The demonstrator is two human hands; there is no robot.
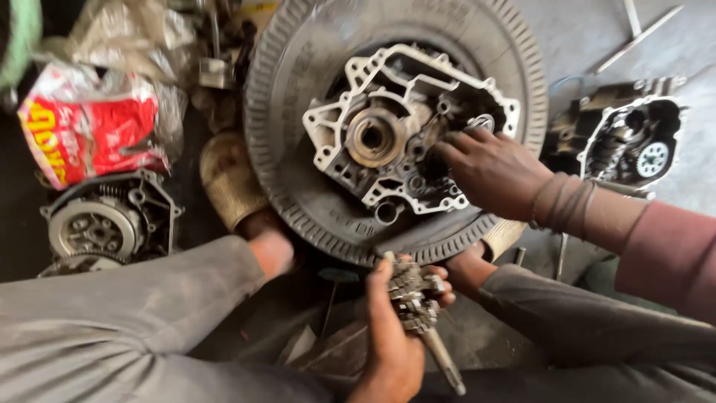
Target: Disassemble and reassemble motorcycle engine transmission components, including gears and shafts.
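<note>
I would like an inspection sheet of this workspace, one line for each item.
Surface: grey concrete floor, dusty.
Job's things: pale engine case half lying in a tyre; gear cluster on a shaft.
Clutter: second engine case at right; clutch-side cover at left; red printed bag; metal rods at top.
Grippers: left hand grips the gear cluster; right hand rests its fingertips inside the case half.
Cables: nothing seen.
Surroundings: the person's grey trouser legs and bare feet against the tyre.
</note>
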